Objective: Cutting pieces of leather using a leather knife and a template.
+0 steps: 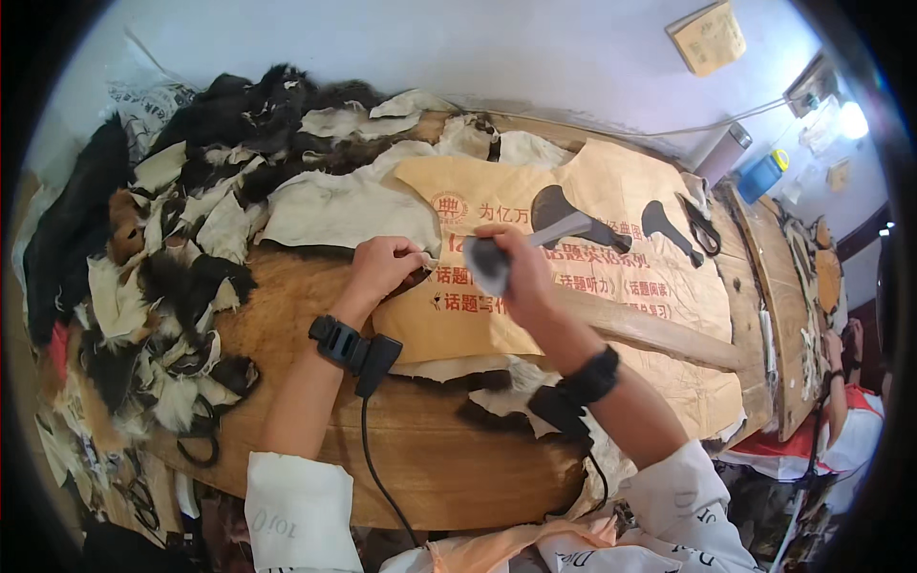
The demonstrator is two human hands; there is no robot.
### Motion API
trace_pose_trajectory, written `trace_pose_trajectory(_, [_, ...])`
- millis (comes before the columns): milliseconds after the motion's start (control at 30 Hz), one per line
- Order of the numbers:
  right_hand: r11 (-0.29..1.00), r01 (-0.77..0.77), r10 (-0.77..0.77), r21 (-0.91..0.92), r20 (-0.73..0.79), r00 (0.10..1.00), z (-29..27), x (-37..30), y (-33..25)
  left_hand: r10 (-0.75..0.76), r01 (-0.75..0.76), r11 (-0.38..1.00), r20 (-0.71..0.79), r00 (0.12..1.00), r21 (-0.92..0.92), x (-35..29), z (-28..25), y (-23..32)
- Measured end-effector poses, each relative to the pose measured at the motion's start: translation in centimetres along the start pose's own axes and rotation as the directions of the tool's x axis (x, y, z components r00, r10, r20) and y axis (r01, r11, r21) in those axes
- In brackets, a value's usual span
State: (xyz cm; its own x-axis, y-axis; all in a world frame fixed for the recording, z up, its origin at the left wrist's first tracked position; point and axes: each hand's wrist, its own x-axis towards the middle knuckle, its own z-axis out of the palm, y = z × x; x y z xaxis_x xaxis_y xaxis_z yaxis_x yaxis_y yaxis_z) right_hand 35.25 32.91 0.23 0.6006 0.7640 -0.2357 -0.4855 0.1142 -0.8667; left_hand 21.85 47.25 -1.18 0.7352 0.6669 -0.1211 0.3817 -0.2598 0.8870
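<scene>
My right hand [516,267] is closed round a knife with a broad grey blade [485,265] and a pale metal handle [564,229], held over a printed brown paper sheet [458,334]. The blade is slightly blurred. My left hand [387,267] is bent in a pinch at the sheet's left edge, next to a white hide [344,215]. A small dark bit shows under its fingertips; what they grip is not clear. Two dark fan-shaped knives, one [559,212] behind my right hand and another [661,222] farther right, lie on the paper.
Black, white and brown fur scraps [191,229] heap up on the left of the wooden table [382,449]. Scissors [705,234], a flat wooden stick [659,329], a blue bottle [762,177] and a grey flask [723,153] are on the right. A co-worker's arm [837,396] shows far right.
</scene>
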Motion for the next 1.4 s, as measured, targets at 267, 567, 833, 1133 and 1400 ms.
trace_pose_trajectory(267, [0.933, 0.088, -0.144, -0.348, -0.139, 0.980, 3.1, -0.4, 4.5, -0.011, 0.012, 1.000, -0.024, 1.000, 0.005, -0.4, -0.8, -0.3])
trace_pose_trajectory(567, [0.787, 0.148, -0.294, -0.598, -0.152, 0.944, 4.1, -0.8, 4.2, 0.128, -0.120, 0.990, -0.121, 0.984, 0.077, 0.4, 0.6, -1.0])
trace_pose_trajectory(833, [0.691, 0.169, -0.409, -0.703, -0.188, 0.893, 4.5, -0.5, 5.0, 0.227, -0.227, 0.974, -0.163, 0.960, 0.023, -1.4, 0.5, 0.4])
trace_pose_trajectory(1133, [0.731, 0.195, -0.415, -0.654, -0.199, 0.888, 4.0, -0.1, 5.4, -0.050, -0.009, 0.919, -0.141, 0.989, -0.395, -5.0, 1.2, 0.5])
trace_pose_trajectory(1400, [0.922, 0.130, -0.197, -0.363, -0.154, 0.968, 4.4, 0.0, 4.4, 0.028, -0.358, 0.741, -0.507, 0.861, -0.567, -5.7, -5.7, 7.6])
